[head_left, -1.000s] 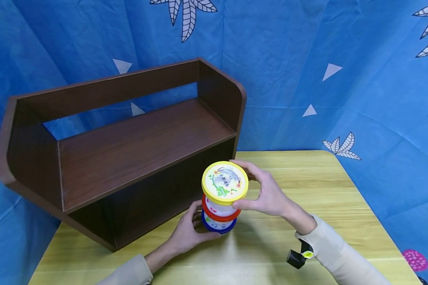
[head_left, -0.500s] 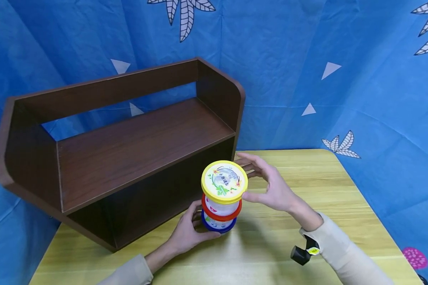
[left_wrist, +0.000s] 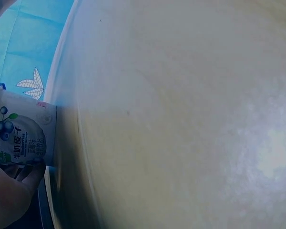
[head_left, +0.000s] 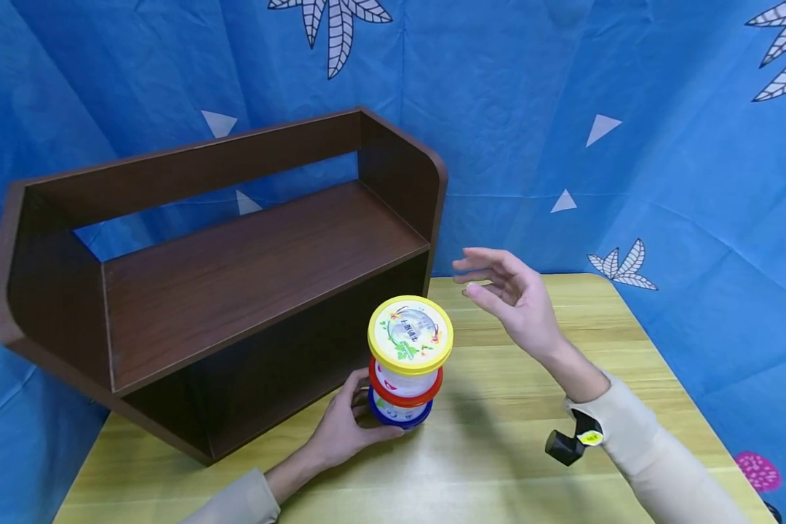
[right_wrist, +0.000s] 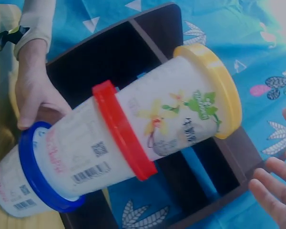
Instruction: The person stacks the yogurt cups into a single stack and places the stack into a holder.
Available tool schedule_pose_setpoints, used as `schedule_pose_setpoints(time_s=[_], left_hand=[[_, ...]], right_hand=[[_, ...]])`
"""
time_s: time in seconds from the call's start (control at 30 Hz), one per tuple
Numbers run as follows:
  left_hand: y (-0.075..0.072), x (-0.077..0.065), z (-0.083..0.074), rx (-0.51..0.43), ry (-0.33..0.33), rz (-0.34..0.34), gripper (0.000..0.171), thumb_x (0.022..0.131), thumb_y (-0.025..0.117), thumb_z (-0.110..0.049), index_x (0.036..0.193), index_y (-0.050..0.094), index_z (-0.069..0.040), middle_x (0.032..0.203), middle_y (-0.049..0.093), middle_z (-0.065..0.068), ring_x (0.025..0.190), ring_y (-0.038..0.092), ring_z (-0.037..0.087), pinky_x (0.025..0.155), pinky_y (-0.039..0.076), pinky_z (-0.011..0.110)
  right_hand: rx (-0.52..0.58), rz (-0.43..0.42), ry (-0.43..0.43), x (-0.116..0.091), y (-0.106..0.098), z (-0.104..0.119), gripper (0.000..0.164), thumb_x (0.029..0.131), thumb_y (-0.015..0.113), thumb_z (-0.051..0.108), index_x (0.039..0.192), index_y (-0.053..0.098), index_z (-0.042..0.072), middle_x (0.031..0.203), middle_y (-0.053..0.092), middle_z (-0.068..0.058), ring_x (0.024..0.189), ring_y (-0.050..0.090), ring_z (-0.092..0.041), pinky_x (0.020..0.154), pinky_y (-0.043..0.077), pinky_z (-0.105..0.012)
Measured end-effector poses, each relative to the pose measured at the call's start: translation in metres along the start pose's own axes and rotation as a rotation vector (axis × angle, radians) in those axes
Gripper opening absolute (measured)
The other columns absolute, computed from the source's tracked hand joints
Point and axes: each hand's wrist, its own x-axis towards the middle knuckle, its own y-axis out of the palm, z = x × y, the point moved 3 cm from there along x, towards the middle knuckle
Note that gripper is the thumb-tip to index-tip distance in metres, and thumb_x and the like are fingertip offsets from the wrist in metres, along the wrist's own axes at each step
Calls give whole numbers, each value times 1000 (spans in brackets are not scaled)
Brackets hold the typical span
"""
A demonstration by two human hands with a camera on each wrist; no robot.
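Three white tubs stand stacked on the table, seen from above in the head view. On top is the yellow-lidded tub (head_left: 410, 335), with the red-lidded tub (right_wrist: 83, 148) under it and the blue-lidded tub (right_wrist: 14, 183) at the base. My left hand (head_left: 337, 431) holds the base tub at its side, fingers behind and thumb in front. In the left wrist view, blueberries are printed on that tub (left_wrist: 21, 133). My right hand (head_left: 520, 302) hovers to the right of the stack and above it, touching nothing, with fingers loosely bent.
A dark brown shelf unit (head_left: 262, 280) stands left of and behind the stack, with an upper shelf and a dark lower compartment. The pale wooden table (head_left: 596, 349) extends right. Blue patterned cloth (head_left: 511, 109) hangs behind. A black wrist camera (head_left: 565, 445) sits on the right sleeve.
My right hand has let go of the yellow-lidded tub and moved up and right, away from the stack. My left hand and the stack have stayed in place.
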Motion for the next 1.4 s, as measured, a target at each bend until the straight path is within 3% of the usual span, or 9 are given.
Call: schedule_pose_setpoints(time_s=[0.23, 0.47, 0.73, 1.0, 1.4], left_hand=[[0, 0, 0, -10, 2, -1, 87, 78, 95, -31, 148, 43, -24, 146, 57, 6, 138, 59, 35, 116, 50, 59], [0, 0, 1, -6, -4, -5, 86, 79, 95, -32, 147, 44, -23, 146, 57, 6, 138, 59, 35, 116, 50, 60], [0, 0, -1, 1, -1, -2, 85, 79, 95, -32, 147, 43, -23, 146, 57, 7, 138, 58, 36, 116, 50, 60], [0, 0, 0, -4, -8, 3, 86, 79, 95, -30, 147, 43, -23, 146, 57, 6, 138, 58, 36, 116, 50, 60], [0, 1, 1, -8, -10, 4, 86, 79, 95, -29, 147, 44, -24, 146, 57, 5, 139, 59, 35, 116, 50, 60]], right_hand=[[17, -107, -23, 20, -10, 6, 40, 95, 63, -13, 133, 67, 1, 116, 79, -2, 105, 77, -12, 88, 64, -22], [-12, -157, -39, 45, -11, 15, 35, 97, 65, -8, 130, 69, 3, 113, 79, 4, 103, 77, -12, 88, 64, -22], [-38, -150, -23, 67, -9, 19, 35, 99, 68, -2, 133, 65, -5, 112, 78, 7, 104, 76, -8, 89, 63, -22], [-94, -155, -19, 89, -8, 21, 34, 98, 72, 5, 131, 70, 4, 110, 77, 9, 102, 75, -9, 87, 62, -20], [-138, -154, -12, 112, -6, 19, 33, 99, 72, 8, 130, 69, -3, 106, 74, 13, 92, 73, -11, 83, 61, -21]])
